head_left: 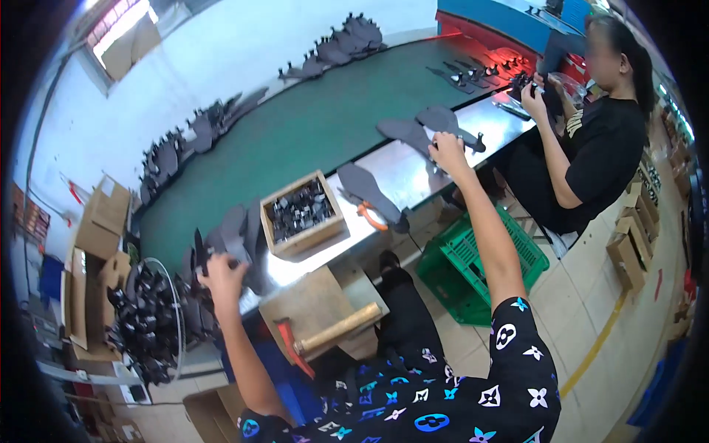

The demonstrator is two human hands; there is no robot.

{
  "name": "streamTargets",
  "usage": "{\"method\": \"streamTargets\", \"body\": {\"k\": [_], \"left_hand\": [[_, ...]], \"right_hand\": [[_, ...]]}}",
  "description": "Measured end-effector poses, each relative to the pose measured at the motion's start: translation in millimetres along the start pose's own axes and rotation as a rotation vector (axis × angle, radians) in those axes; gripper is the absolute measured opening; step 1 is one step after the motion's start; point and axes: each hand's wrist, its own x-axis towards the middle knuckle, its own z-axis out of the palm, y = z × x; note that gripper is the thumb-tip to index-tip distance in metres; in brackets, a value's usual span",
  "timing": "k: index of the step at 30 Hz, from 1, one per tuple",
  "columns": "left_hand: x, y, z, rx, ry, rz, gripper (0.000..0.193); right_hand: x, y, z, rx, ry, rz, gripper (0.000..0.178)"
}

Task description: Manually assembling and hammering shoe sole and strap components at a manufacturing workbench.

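My left hand point(224, 276) is at the left end of the bench, its fingers curled round a dark piece among grey shoe soles point(230, 225); the piece looks like a sole, though the fingers partly cover it. Out to the right, my right hand point(448, 153) grips a grey shoe sole point(470, 142) with a small black heel, beside other grey soles point(405, 131). Between my hands lies one more heeled sole point(362, 188), with orange-handled pliers point(371, 215) next to it. A wooden box point(306, 245) full of small black heels stands left of the pliers.
A red-headed hammer point(336, 330) rests on a board at my lap. Black heels point(144, 317) are heaped at the left. A green crate point(480, 255) is on the floor. Heeled soles line the green belt's point(295, 133) far edge. A co-worker point(609, 133) handles parts at right.
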Motion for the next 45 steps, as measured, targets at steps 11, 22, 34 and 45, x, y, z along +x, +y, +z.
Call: {"method": "streamTargets", "body": {"k": [11,22,34,45], "left_hand": [[-101.0,111.1,-86.9,-0.73,0.321,0.44,0.067],[-165.3,48.4,-65.1,-1.215,-0.019,-0.119,0.062],[17.3,96.9,5.3,-0.303,0.331,0.376,0.015],[54.0,102.0,31.2,-0.355,0.257,0.335,0.015]], "right_hand": [[-179.5,-336.8,-158.8,2.126,-0.854,0.074,0.036],[-315.4,-227.1,-70.8,0.216,-0.504,-0.251,0.04],[-395.5,-147.4,-104.8,1.091,-0.28,0.775,0.017],[-288.9,-175.1,-98.0,1.135,-0.178,0.363,0.014]]}}
